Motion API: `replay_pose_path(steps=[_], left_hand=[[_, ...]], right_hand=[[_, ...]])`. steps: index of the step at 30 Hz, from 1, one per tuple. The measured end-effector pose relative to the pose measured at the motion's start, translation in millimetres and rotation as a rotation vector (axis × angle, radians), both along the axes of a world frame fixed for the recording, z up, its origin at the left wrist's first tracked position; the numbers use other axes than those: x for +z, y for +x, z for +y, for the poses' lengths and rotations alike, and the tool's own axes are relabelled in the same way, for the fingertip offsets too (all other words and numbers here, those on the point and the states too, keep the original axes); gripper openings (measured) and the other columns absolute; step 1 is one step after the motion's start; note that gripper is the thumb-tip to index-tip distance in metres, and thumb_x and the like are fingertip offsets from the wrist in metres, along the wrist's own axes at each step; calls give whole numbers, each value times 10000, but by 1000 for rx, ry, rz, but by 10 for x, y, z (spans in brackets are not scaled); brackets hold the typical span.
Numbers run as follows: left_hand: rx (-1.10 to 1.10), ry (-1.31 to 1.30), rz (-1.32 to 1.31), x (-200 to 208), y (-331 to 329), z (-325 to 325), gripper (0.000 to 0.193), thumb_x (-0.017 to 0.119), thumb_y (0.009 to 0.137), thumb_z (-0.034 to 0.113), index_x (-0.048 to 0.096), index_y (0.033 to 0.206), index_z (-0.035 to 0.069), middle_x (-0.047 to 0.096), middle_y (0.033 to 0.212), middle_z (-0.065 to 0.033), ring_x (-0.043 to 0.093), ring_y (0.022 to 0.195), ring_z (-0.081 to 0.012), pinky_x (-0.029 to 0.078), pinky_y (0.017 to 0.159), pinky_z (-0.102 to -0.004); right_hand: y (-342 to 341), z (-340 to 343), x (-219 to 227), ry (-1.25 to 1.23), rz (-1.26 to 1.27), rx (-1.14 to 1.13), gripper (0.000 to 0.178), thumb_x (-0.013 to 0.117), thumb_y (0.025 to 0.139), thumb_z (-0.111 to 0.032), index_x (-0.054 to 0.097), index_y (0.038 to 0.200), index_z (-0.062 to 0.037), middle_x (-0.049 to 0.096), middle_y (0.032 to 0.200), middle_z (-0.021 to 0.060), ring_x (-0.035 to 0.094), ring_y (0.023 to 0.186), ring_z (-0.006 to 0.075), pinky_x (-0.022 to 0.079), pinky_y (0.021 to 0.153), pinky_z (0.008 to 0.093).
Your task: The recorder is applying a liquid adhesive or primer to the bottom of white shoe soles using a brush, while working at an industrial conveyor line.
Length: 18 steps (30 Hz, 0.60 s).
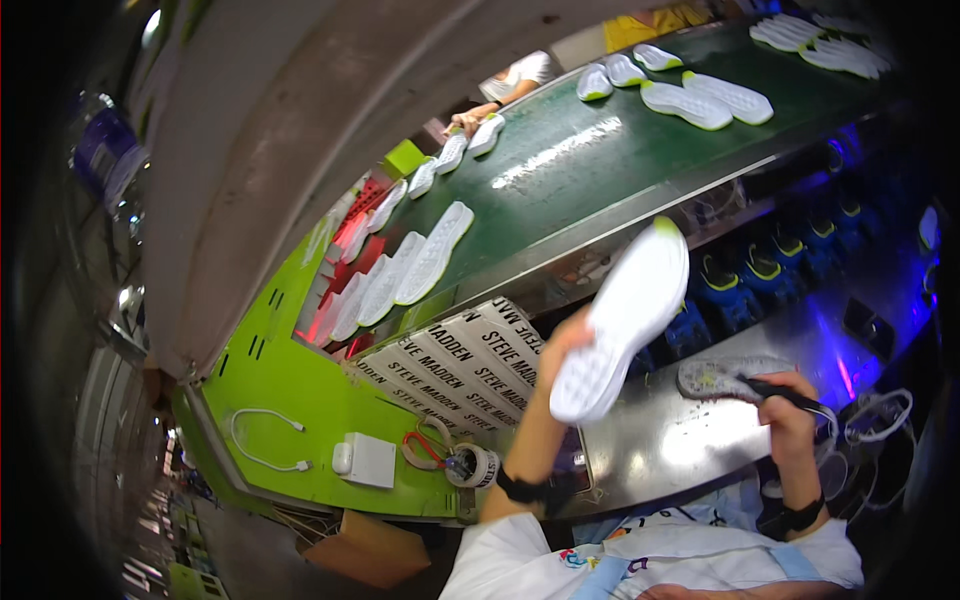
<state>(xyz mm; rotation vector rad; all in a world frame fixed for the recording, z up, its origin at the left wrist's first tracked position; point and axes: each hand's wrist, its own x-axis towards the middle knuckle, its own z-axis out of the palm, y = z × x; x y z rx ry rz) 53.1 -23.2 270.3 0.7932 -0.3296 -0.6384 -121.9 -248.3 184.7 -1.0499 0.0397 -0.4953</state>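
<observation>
The left hand [570,345] grips a white shoe sole [628,320] by its lower end, holding it raised, lime-green tip pointing up toward the conveyor belt [560,180]. The right hand [793,408] is closed around a slim black tool [782,390], whose tip overlaps a grey sole-shaped piece [715,378] on the metal bench [660,450]; contact cannot be told. Dark blue shoes [765,265] stand in a row along the bench's far edge. More white soles [433,255] lie near the belt's left end, and a co-worker's hand [468,120] is at its far edge.
</observation>
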Motion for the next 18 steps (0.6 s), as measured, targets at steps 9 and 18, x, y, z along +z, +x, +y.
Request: replay_pose_path(steps=[9,18], left_hand=[[-44,-215,460,-2103,-637,97,512,341,925,401,451,1255,26,575,1146,-175,580,1013,-317,473,892,-392],[-118,-592,538,-1809,-348,70,594,402,890,500,393,1307,78,545,1070,-226,558,829,-340,503,683,-430]], right_hand=[[302,872,-216,-811,-212,150,205,646,776,-48,641,972,11,653,964,137,639,881,206,488,806,318],[282,867,-131,-702,-29,570,227,630,779,-62,661,1002,-41,661,998,114,637,928,207,481,826,295]])
